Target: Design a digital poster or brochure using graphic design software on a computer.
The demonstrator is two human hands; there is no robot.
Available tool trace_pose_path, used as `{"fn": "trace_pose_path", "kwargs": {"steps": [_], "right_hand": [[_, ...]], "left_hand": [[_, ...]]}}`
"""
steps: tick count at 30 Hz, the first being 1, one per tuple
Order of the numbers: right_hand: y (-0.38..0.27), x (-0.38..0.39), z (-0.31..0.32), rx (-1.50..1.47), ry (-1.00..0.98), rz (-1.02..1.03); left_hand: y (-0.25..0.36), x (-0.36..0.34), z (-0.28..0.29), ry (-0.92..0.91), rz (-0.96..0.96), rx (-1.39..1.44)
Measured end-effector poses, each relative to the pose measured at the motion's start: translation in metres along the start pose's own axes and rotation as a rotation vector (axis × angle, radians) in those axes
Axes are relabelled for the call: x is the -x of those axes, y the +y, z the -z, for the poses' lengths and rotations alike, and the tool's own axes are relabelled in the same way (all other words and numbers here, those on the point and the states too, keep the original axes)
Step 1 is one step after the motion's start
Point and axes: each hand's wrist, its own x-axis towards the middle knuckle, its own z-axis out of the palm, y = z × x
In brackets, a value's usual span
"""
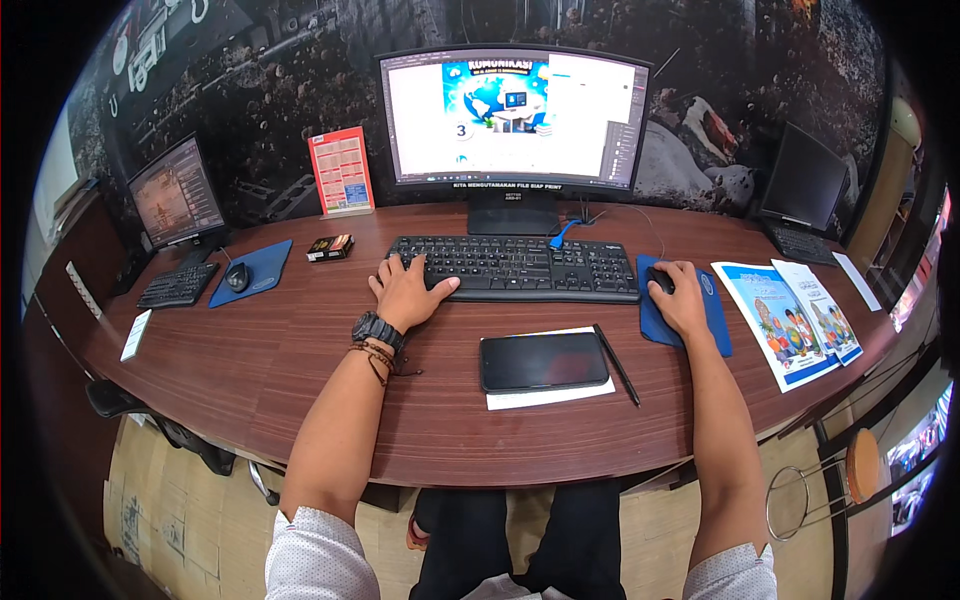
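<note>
My left hand (406, 294) lies on the left end of a black keyboard (520, 266), fingers spread over the keys and thumb stretched toward its front edge. A black watch (377, 331) and beaded bracelets are on that wrist. My right hand (684, 300) is curled over a black computer mouse (660, 279), partly hidden by the fingers, on a blue mouse pad (657, 326). Behind the keyboard stands a lit curved monitor (580, 120) showing a blue-and-white graphic. Between my forearms, a dark-screened phone (545, 361) rests on white paper (550, 399), with a black pen (617, 366) beside it.
Several booklets (782, 325) lie right of the mouse pad. A red desk calendar (342, 172) and a small dark box (331, 248) stand left of the monitor. Other monitors occupy the desk's left (177, 192) and right (805, 178) ends. A round stool (863, 466) stands at right.
</note>
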Motion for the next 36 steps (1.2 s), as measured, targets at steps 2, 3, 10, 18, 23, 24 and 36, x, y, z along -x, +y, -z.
{"fn": "trace_pose_path", "kwargs": {"steps": [2, 3, 10, 18, 23, 24, 36], "right_hand": [[-0.0003, 0.0001, 0.0007, -0.002, 0.001, -0.003], [-0.0002, 0.0004, 0.0014, 0.000, 0.000, -0.003], [-0.0002, -0.0001, 0.0019, 0.009, 0.002, 0.009], [-0.0030, 0.0005, 0.0034, 0.013, -0.009, -0.017], [-0.0037, 0.0003, 0.0033, 0.014, -0.013, -0.023], [-0.0034, 0.0003, 0.0035, 0.012, -0.014, -0.023], [0.0008, -0.0005, 0.0008, 0.003, -0.005, -0.004]], "left_hand": [[0.0020, 0.0006, 0.0015, -0.006, 0.000, 0.004], [0.0027, 0.0008, 0.0020, -0.013, 0.002, 0.006], [0.0011, -0.0003, 0.0009, -0.007, 0.002, 0.005], [0.0020, 0.0003, 0.0013, -0.011, -0.001, 0.008], [0.0001, -0.0005, 0.0001, -0.008, -0.002, 0.013], [0.0000, -0.0007, 0.0000, -0.009, -0.004, 0.016], [0.0003, -0.0007, -0.0004, -0.001, -0.007, 0.012]]}}
